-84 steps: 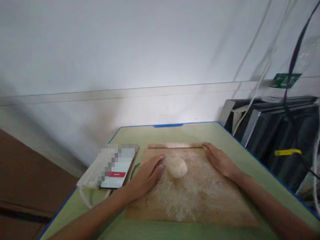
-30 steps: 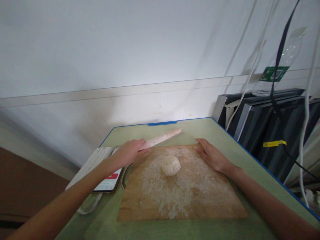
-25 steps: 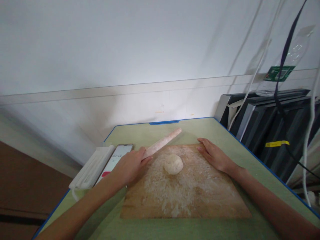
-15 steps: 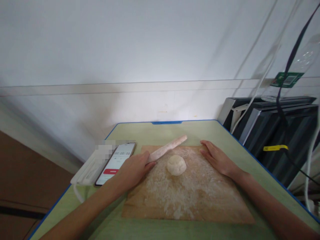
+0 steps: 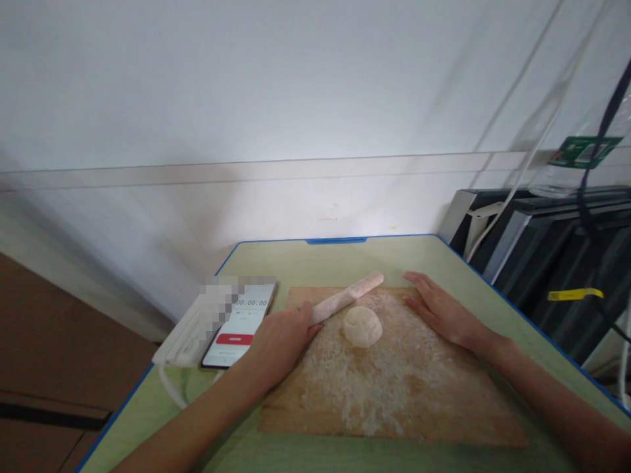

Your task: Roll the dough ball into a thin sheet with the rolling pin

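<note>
My left hand is closed round the near end of a floury rolling pin, which slants away to the right. Just in front of the pin, a round ball of dough rests on a wooden board dusted with flour. At the board's right side lies my right hand, fingers stretched out and holding nothing. It is apart from both dough and pin.
A phone showing a timer leans on a white device with a cable, left of the board. The green table has a blue edge and stands against a wall. Dark panels, a plastic bottle and hanging cables are at right.
The whole scene has shifted slightly to the right in view. The left hand still grips the rolling pin, and the dough keeps its place on the board.
</note>
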The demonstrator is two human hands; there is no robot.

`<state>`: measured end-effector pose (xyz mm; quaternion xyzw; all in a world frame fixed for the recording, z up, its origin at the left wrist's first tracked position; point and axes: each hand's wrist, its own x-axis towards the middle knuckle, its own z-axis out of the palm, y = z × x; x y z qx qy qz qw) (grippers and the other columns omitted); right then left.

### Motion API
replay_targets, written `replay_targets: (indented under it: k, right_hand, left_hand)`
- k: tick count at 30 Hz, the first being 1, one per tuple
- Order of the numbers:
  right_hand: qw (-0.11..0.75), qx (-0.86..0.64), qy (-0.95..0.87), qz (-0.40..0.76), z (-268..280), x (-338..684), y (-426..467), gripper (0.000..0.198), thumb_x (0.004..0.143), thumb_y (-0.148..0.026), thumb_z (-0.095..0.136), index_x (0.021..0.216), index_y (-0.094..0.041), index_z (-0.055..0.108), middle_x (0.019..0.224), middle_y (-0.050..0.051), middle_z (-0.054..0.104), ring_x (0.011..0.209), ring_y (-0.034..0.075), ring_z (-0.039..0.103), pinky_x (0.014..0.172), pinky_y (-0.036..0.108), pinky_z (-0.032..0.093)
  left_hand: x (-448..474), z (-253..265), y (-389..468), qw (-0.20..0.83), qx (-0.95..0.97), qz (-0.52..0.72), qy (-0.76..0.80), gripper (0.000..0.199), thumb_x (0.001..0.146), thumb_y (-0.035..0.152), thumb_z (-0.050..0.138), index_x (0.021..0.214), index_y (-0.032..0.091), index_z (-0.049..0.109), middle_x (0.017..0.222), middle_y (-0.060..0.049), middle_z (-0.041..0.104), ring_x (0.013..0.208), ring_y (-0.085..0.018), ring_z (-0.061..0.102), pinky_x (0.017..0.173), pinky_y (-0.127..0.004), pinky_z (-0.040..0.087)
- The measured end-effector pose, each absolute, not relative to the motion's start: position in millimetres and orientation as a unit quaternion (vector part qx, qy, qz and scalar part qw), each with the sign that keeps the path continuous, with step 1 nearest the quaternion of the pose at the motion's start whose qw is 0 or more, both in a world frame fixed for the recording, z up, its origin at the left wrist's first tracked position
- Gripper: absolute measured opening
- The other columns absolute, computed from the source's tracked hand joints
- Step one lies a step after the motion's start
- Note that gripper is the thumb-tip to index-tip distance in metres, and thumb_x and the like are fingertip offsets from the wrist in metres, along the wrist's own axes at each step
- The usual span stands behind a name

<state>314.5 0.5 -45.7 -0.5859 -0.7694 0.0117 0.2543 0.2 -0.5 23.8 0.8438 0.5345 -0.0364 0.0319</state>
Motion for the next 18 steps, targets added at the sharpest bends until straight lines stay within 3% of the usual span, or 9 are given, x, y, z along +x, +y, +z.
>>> replay_targets:
  k: [3,7,12,18]
  right_hand:
    - [0.231,-0.547,-0.805,0.017,-31.5,307.9,9.2,0.051,0.09,-0.043,0.038,0.134,-0.016,0.038,0.137,0.018,0.045,0.128,0.028,0.04,0.105,0.051,0.032]
    - [0.194,-0.482,-0.854,0.036,-10.4,291.5,31.0,0.049,0.09,-0.041,0.04,0.134,-0.02,0.041,0.138,0.013,0.046,0.127,0.025,0.041,0.104,0.049,0.035]
    - [0.15,-0.435,-0.887,0.049,-4.1,275.3,53.4,0.038,0.091,-0.041,0.039,0.119,-0.022,0.056,0.118,0.009,0.063,0.11,0.024,0.056,0.094,0.044,0.044]
    - [0.12,-0.42,-0.899,0.022,-3.4,271.0,58.2,0.035,0.093,-0.041,0.036,0.107,-0.021,0.06,0.101,0.008,0.066,0.095,0.024,0.061,0.083,0.039,0.048]
  left_hand:
    - [1.7,24.8,-2.4,0.034,0.843,-0.033,0.536,0.029,0.094,0.042,0.036,0.1,0.019,0.053,0.089,-0.01,0.068,0.082,-0.027,0.067,0.061,-0.032,0.042]
    - [2.6,22.1,-3.7,0.029,0.837,-0.026,0.547,0.027,0.093,0.04,0.039,0.099,0.018,0.054,0.087,-0.011,0.069,0.079,-0.027,0.067,0.062,-0.033,0.043]
    - [2.2,18.7,-3.5,0.021,0.84,-0.022,0.542,0.026,0.093,0.04,0.039,0.097,0.018,0.054,0.082,-0.011,0.068,0.076,-0.027,0.068,0.06,-0.032,0.044]
    - [1.7,15.2,-5.1,0.009,0.841,-0.026,0.541,0.026,0.093,0.039,0.038,0.099,0.019,0.053,0.079,-0.01,0.067,0.075,-0.028,0.067,0.059,-0.033,0.045]
